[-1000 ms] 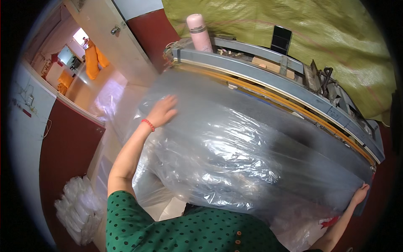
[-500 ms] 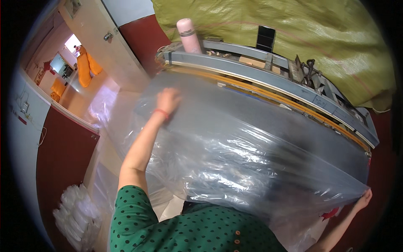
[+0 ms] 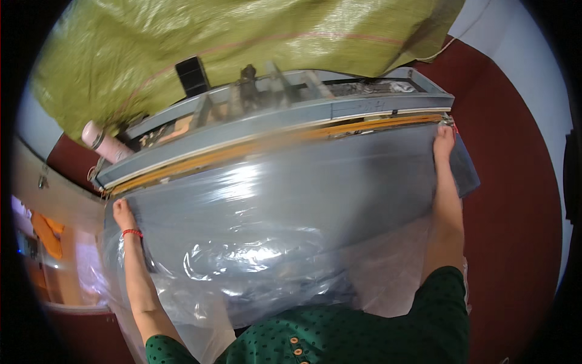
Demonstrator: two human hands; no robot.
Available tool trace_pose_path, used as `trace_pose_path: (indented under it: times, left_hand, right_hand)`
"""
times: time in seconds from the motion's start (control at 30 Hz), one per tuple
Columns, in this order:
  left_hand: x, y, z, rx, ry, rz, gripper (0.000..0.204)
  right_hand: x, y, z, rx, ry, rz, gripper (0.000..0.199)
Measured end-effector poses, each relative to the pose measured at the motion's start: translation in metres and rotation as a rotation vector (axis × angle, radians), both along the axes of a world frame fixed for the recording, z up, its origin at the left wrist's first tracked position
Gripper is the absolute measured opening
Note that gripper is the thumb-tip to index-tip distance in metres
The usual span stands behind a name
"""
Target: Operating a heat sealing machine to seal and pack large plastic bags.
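Note:
A wide sheet of clear plastic film (image 3: 242, 255) is spread across a grey worktable (image 3: 364, 188), its near part wrinkled and hanging toward my body. At the table's left side my left hand (image 3: 123, 212), with a red band at the wrist, is closed on the film. My right hand (image 3: 444, 142) grips the film by the far right corner, close to the bar. Between both hands the film is drawn fairly taut and shiny. Fingertips of both hands are partly hidden.
Behind the table runs a long grey metal trough (image 3: 254, 118) with orange strips (image 3: 339, 128) along its front. Tools and scraps lie inside. A pink flask (image 3: 106, 141) and a black phone (image 3: 192, 76) stand there against a yellow-green tarp (image 3: 242, 36). An open door (image 3: 60, 182) is at left.
My right hand has moved from the near right up to the far right corner with the film. My left hand, previously flat and blurred on the film, is now closed at the left side. The view has turned right.

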State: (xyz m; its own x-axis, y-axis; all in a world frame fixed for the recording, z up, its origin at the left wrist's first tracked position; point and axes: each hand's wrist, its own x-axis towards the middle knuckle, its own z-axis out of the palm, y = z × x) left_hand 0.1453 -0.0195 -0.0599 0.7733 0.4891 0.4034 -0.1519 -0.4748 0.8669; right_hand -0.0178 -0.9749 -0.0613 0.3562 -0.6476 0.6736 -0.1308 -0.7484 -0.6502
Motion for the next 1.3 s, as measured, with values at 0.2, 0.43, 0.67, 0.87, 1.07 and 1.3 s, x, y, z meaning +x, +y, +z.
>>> trace_pose_path:
  times: [0.2,0.43,0.67,0.87,1.07,1.3]
  left_hand:
    - [0.054,0.0,-0.007,-0.152,-0.026,-0.145,0.015]
    - [0.044,0.004,-0.002,-0.247,-0.076,-0.079,0.012]
    - [0.034,-0.035,0.013,-0.545,-0.095,-0.07,0.012]
    - [-0.01,-0.013,0.051,-0.199,0.135,-0.27,0.006]
    - [-0.095,-0.044,0.118,-0.05,-0.046,-0.454,0.005]
    - [-0.14,-0.017,0.124,-0.132,-0.291,-0.157,0.014]
  right_hand:
    - [0.031,0.002,0.012,0.217,-0.037,0.025,0.012]
    - [0.039,-0.001,0.009,0.374,-0.169,0.051,0.01]
    - [0.019,-0.01,0.022,0.552,-0.324,0.171,0.012]
    - [0.074,0.134,0.083,0.032,-0.311,-0.03,0.02]
    - [0.071,0.455,0.156,-0.251,-0.001,0.893,0.021]
    - [0.049,0.598,0.115,0.262,0.561,1.675,0.025]
